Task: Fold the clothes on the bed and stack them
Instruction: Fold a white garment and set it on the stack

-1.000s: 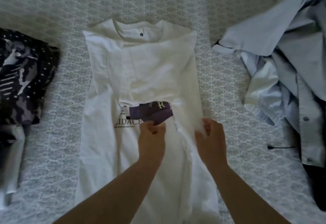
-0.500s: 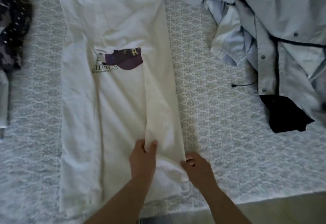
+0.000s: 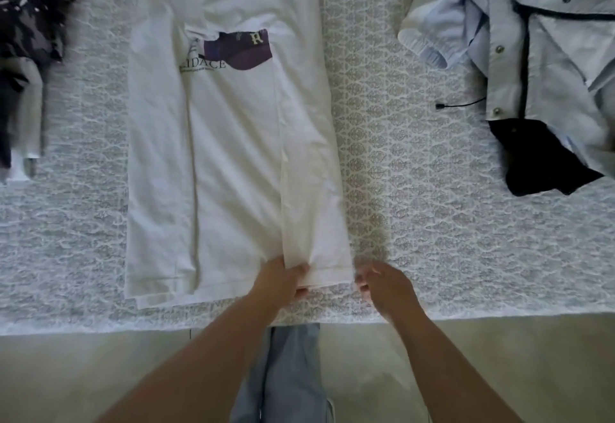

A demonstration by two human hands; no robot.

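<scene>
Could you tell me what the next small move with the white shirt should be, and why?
Probably lift the hem and fold the bottom of the white shirt up toward the collar. Both side panels already lie folded inward, leaving one long narrow strip, and the left hand pinches the hem corner while the right hand hovers beside it, loosely curled, near the edge of the bed.

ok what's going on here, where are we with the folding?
A person is folding a white T-shirt laid flat on the bed. Its right side is folded inward as a long strip. The left hand pinches the bottom hem of that strip; the right hand sits just beside the hem's corner, fingers loosely curled, not clearly gripping. The shirt is not yet folded lengthwise. A pale blue jacket lies unfolded at right, and a dark patterned garment at left.
</scene>
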